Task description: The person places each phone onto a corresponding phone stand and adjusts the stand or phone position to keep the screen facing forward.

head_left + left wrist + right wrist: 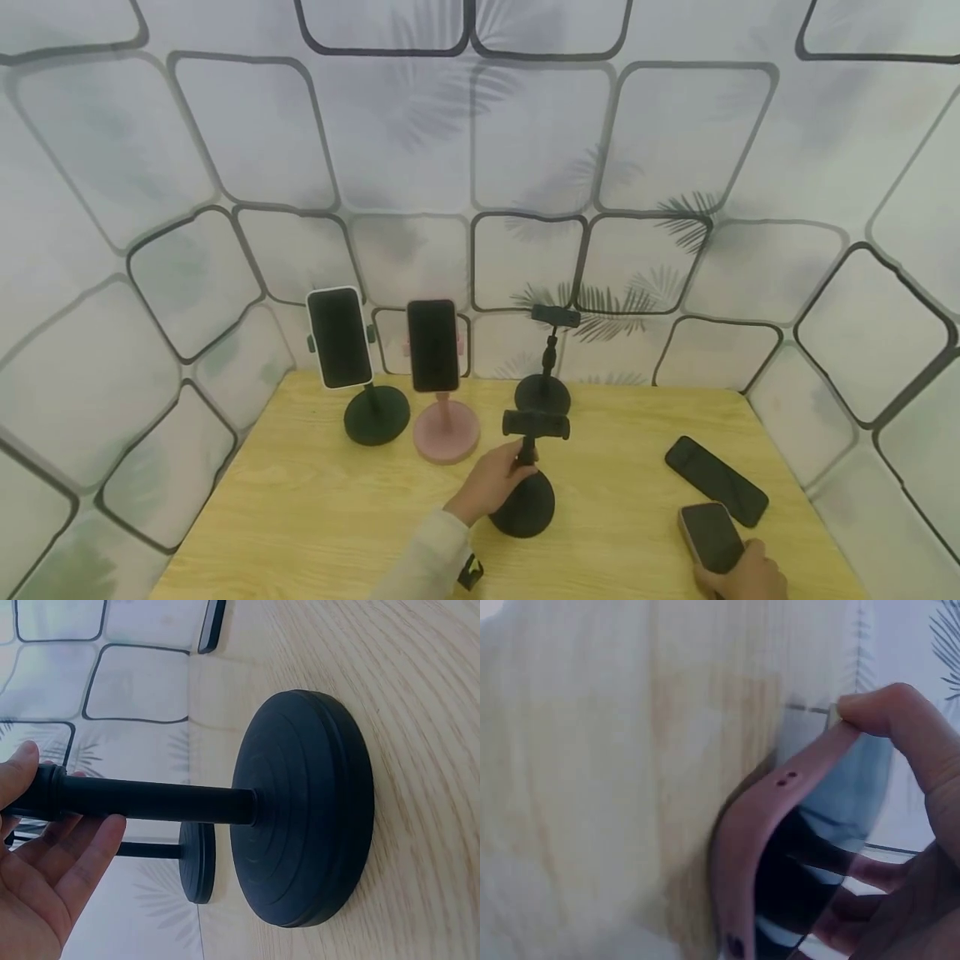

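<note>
My left hand [489, 483] grips the upright pole of a black phone stand [527, 507], just under its bar-shaped clamp. In the left wrist view, thumb and fingers curl round the pole [157, 799], above the round ridged base [300, 810], and nothing sits in the clamp in the head view. At the lower right, my right hand [752, 575] holds a phone [712, 537] by its near end. A pink case [739, 847] wraps that phone, and its edge shows close over the table in the right wrist view, the thumb on one corner.
A second black stand [542, 396] stands behind the first. To the left, a dark green stand [377, 417] and a pink stand [446, 433] each carry a phone. Another black phone [716, 481] lies at right. A small black object [471, 573] is beside my left sleeve. Patterned cloth [405, 133] surrounds the table.
</note>
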